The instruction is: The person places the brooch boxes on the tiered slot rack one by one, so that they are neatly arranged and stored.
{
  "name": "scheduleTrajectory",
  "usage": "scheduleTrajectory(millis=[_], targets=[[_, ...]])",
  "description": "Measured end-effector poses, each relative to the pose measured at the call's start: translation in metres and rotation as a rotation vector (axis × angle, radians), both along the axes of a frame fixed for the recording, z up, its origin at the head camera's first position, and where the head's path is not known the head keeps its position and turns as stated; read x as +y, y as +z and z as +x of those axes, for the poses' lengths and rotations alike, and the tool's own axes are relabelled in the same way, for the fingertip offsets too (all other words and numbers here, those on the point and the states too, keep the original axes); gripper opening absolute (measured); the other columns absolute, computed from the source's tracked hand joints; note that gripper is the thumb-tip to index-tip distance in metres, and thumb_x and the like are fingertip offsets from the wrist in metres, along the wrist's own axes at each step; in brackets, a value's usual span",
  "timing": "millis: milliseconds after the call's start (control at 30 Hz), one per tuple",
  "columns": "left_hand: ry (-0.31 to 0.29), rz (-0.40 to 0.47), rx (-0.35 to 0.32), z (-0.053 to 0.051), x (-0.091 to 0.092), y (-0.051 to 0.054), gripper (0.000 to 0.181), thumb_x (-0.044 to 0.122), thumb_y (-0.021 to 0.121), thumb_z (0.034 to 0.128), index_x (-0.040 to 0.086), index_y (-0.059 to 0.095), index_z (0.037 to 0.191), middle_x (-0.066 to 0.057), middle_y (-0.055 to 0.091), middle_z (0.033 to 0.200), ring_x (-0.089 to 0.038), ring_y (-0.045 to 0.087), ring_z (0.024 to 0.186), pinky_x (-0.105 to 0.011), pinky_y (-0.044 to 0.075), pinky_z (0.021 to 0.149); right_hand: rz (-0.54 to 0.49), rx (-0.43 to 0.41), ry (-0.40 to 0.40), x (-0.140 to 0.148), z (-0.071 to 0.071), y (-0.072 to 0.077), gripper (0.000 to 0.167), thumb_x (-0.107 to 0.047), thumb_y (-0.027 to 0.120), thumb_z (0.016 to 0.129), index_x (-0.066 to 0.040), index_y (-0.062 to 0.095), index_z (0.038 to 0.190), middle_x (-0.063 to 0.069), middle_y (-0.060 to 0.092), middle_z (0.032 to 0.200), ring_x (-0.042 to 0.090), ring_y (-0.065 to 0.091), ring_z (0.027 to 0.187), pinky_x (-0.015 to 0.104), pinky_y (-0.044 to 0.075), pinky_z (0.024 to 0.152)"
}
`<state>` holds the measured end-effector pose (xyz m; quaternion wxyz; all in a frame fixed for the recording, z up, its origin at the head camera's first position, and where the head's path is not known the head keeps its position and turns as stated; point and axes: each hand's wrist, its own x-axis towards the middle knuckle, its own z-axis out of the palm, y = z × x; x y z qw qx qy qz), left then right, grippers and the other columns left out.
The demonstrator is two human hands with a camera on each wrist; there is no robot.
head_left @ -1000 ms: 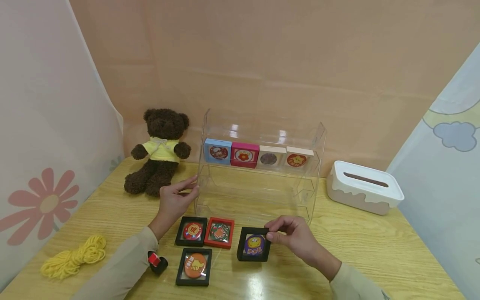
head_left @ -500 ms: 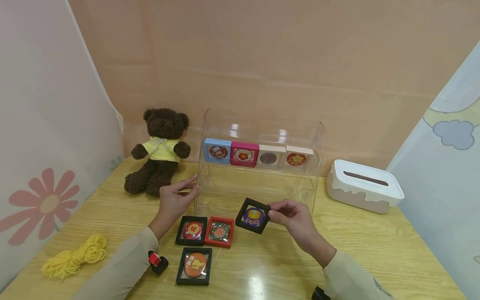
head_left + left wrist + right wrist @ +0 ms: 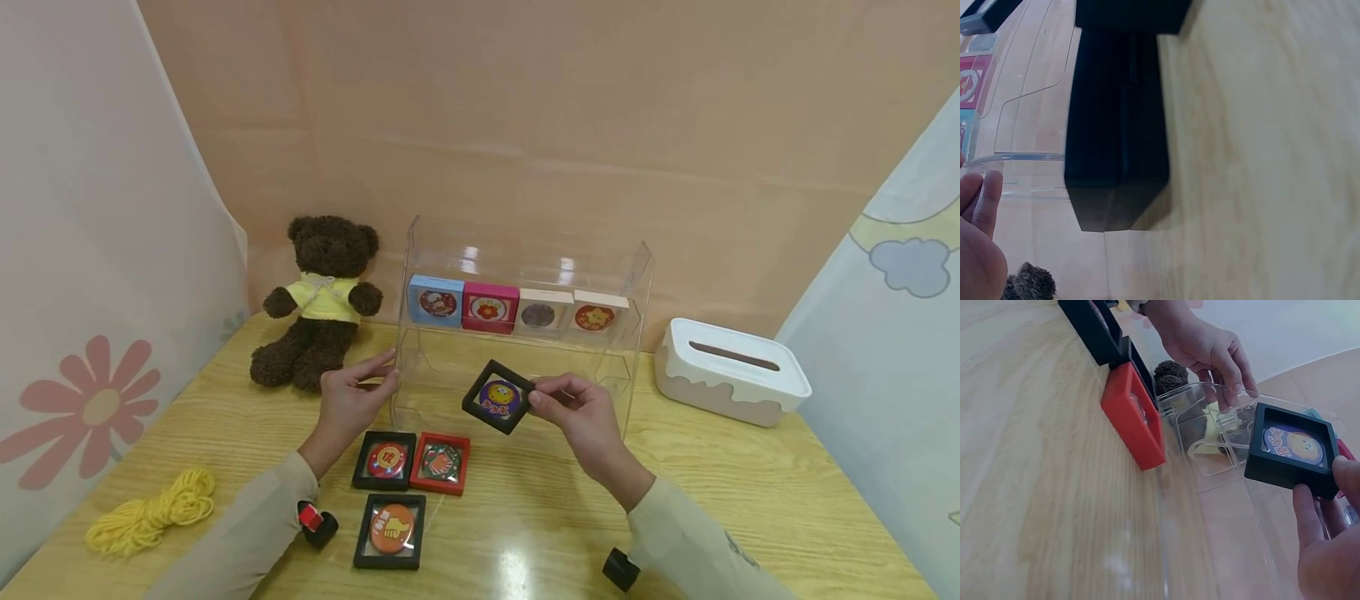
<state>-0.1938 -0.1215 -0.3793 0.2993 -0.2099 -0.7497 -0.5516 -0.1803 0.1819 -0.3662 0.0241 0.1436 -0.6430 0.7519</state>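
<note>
Right hand (image 3: 579, 414) pinches a black frame (image 3: 497, 397); left hand (image 3: 354, 400) grips rack (image 3: 517, 268). Before it lie three others (image 3: 441, 463); beside it, bear (image 3: 324, 300) and tissue box (image 3: 727, 375).

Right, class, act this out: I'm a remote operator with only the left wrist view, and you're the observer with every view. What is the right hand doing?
Observer: The right hand pinches a black frame with a purple badge inside.
Operator: Is there a frame of another colour on the table?
Observer: Yes, a red frame.
Operator: And what is to the right of the rack?
Observer: A tissue box with a white lid.
</note>
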Motion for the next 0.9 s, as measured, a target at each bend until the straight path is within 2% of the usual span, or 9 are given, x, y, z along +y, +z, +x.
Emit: scheduleTrajectory(millis=[400, 900], targets=[[-0.008, 0.003, 0.001, -0.001, -0.001, -0.001, 0.025, -0.012, 0.067, 0.0809, -0.012, 0.067, 0.106, -0.023, 0.068, 0.094, -0.029, 0.068, 0.076, -0.023, 0.056, 0.06, -0.077, 0.02, -0.053, -0.025, -0.015, 0.011, 0.018, 0.014, 0.063, 0.084, 0.024, 0.054, 0.095, 0.018, 0.062, 0.102, 0.025, 0.065, 0.091, 0.041, 0.054, 0.079], [0.009, -0.002, 0.002, -0.002, 0.0, -0.001, 0.025, -0.013, 0.067, 0.0804, -0.011, 0.068, 0.106, -0.021, 0.069, 0.09, -0.03, 0.068, 0.074, -0.025, 0.056, 0.059, -0.075, 0.088, -0.149, -0.051, -0.032, 0.016, 0.009, 0.015, 0.064, 0.082, 0.015, 0.06, 0.09, 0.014, 0.062, 0.098, 0.023, 0.065, 0.087, 0.039, 0.055, 0.077]])
